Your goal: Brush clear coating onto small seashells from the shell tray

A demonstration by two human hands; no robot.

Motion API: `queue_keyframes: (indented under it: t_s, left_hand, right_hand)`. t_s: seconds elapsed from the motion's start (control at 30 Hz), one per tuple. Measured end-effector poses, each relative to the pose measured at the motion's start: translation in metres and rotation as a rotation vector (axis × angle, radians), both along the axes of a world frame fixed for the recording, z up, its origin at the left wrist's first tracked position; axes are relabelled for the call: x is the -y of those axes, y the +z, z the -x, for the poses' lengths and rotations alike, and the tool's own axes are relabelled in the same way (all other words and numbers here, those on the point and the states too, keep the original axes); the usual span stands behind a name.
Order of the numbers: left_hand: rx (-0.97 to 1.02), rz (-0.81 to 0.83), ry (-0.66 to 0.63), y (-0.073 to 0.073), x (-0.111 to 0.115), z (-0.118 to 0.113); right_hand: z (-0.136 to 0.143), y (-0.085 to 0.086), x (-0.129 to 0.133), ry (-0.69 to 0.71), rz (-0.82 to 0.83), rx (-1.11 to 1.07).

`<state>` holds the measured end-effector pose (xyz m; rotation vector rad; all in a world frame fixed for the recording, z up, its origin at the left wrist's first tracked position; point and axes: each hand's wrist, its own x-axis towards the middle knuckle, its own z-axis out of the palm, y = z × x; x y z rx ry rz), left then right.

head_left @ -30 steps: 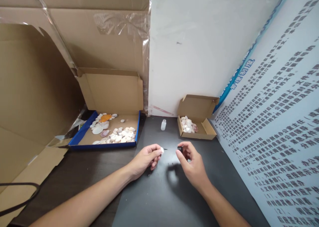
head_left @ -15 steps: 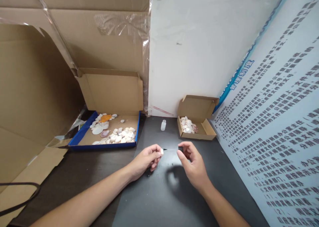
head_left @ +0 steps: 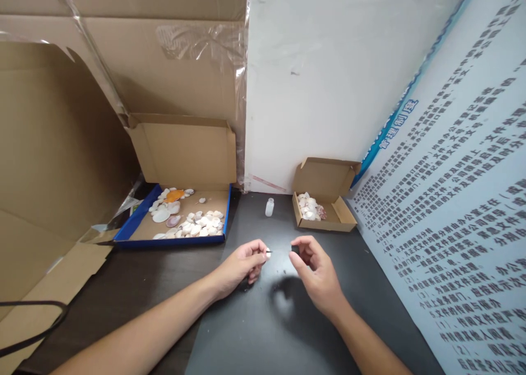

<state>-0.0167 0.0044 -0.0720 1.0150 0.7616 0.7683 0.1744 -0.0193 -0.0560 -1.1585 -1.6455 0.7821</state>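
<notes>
Near the middle of the dark table, my left hand (head_left: 245, 262) pinches a small white shell (head_left: 268, 253) between thumb and fingertips. To its right, my right hand (head_left: 314, 268) grips a black cap (head_left: 295, 249) with a thin brush pointing left; the brush's dark tip lies at the shell. Behind both hands stands a small translucent bottle (head_left: 269, 207) without a cap. The fingertips of the two hands are apart.
At the back left, an open blue-edged box (head_left: 169, 243) holds many shells and an orange one. An open brown box (head_left: 347, 225) with white and pinkish shells stands at the back right. Behind them rise cardboard and a white wall.
My right hand has shifted slightly left, bringing the brush tip onto the shell. My left hand has barely moved and still holds the shell, which looks slightly turned.
</notes>
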Motion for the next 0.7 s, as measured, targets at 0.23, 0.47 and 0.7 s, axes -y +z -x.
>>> queue_keyframes:
  t_s: [0.23,0.47,0.7]
  left_hand:
    - [-0.014,-0.036,-0.007,-0.002,0.0,0.0]
    - [-0.015,-0.013,0.001,0.002,0.001,0.0]
    - [0.066,0.098,0.03,0.011,0.002,0.0]
  right_hand:
    - [0.0,0.002,-0.001,-0.013,-0.022,0.004]
    - [-0.001,0.001,-0.001,-0.016,-0.042,0.024]
    - [0.0,-0.001,-0.001,-0.008,-0.034,-0.014]
